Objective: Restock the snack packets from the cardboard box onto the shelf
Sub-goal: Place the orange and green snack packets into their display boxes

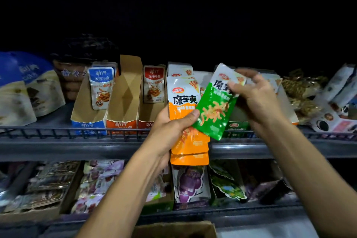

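My left hand (170, 129) grips a stack of orange-and-white snack packets (188, 141) in front of the shelf rail, thumb across the top one. My right hand (257, 96) pinches the upper part of a green-and-white packet (214, 116), tilted over the orange stack and overlapping it. Behind the hands, more orange packets (179, 70) stand in a display carton on the grey shelf (77, 149). The rim of the cardboard box (173, 228) shows at the bottom edge, its inside hidden.
Three open display cartons stand left of my hands: a blue one (88, 121) and a red one (150, 106) hold fish-snack packets; the middle orange one (123, 102) looks empty. A green carton (237, 125) sits behind my right hand. Bagged snacks fill both ends and the lower shelf (193, 185).
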Available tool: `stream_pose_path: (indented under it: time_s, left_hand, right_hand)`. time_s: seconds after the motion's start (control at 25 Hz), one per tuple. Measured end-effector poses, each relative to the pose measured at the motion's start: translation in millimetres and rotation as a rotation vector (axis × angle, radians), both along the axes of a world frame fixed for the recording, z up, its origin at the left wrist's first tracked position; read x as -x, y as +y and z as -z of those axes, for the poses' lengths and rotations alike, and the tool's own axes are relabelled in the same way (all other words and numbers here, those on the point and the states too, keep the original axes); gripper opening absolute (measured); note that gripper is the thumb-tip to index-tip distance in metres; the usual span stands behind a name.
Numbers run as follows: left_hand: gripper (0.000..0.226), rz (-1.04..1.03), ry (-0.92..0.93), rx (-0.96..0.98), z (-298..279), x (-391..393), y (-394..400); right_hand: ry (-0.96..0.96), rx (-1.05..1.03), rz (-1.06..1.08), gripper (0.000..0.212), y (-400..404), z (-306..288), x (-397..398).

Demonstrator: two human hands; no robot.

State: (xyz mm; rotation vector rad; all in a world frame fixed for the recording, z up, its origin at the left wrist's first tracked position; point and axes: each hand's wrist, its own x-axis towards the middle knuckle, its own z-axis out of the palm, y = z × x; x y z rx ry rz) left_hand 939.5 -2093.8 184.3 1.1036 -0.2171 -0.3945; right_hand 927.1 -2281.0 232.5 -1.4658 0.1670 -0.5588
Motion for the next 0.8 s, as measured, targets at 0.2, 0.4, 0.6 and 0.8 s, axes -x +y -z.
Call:
stream_pose_path:
  time_s: [0.2, 0.4, 0.6, 0.8]
  left_hand:
    - [0.021, -0.026, 0.014, -0.021, 0.6, -4.8, 2.8]
    - [0.024, -0.062, 0.044, -0.037, 0.9, -7.8, 6.6]
    - [0.027, -0.055, 0.052, -0.051, 0.1, -9.3, 9.9]
    - [0.028, -0.067, 0.046, -0.050, -2.1, -13.5, 14.5]
  right_hand:
    - [-0.171, 0.297, 0.280, 0.029, -63.4, -50.7, -21.2]
    - [-0.078, 0.649, 0.305, 0.040, -74.7, -49.9, -55.8]
    - [0.030, 0.802, 0.278, 0.029, -72.2, -58.8, -57.6]
    - [0.078, 0.795, 0.189, 0.041, -71.1, -62.1, -64.9]
